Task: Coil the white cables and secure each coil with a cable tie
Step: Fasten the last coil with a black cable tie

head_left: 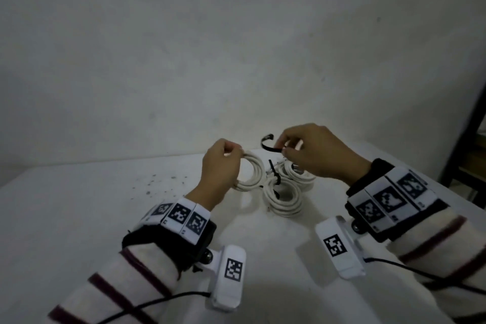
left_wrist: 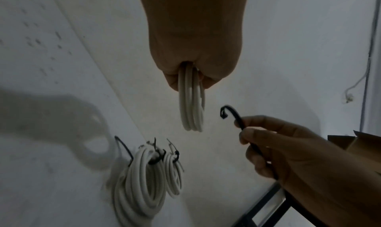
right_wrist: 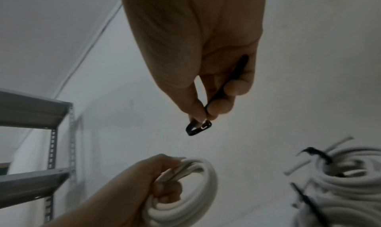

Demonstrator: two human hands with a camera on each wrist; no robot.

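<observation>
With two tied coils (head_left: pixel 282 197) on the table (head_left: pixel 105 205), left hand (head_left: pixel 219 166) grips the loose coil (head_left: pixel 252 173) aloft; right hand (head_left: pixel 318 152) pinches a tie (head_left: pixel 268 148) just beside. Next: loop tie around coil, thread tail.

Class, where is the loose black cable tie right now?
In the head view, the loose cable tie is pinched in the right hand, raised just right of the coil held by the left hand.

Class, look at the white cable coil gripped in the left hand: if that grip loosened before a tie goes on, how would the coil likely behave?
The untied coil would probably spring open: only the left hand bunches its loops. It looks fairly stiff, keeping a round shape while hanging. It seems light, since one hand lifts it. The black cable tie in the right hand is not yet around it.
</observation>
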